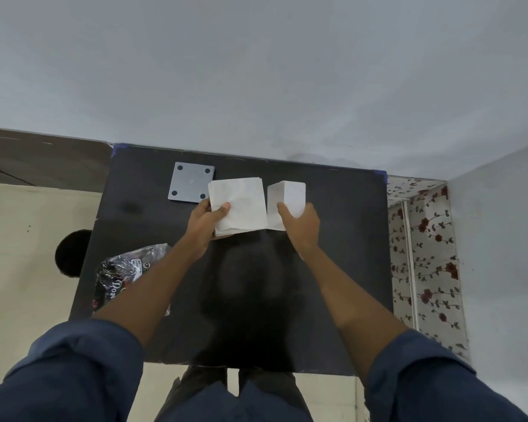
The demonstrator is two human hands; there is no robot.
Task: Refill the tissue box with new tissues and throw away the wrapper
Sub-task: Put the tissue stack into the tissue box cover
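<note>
Pale grey walls meet in a corner behind a black table (333, 269), and a curtain with red flowers (424, 254) hangs at the right side of it. Both hands work near the far middle of the table. The left hand (206, 222) grasps a flat stack of white tissues (238, 205) at its near left corner, the thumb lying on top and the other fingers under it. The right hand (302, 222) grasps a second white block (287, 199), thicker and standing more upright, with the thumb on the face toward the person and the fingers closed around its right side (I cannot tell if this block is the tissue box or another pack of tissues). The two white pieces are just beside each other, and their near edges seem to touch.

Behind the stack, at the far left, a grey square plate (188, 184) with four dark round dots in its corners lies flat on the table; the stack covers its near right corner. The wrapper (125, 275), a crumpled dark plastic with white print, lies at the near left part of the table, partly hidden under the left forearm and well apart from the tissues. Dark blue sleeves (415, 385) are rolled up above the elbows. On the light floor at the left of the table a round dark object (72, 254) shows, half hidden by the table edge.
</note>
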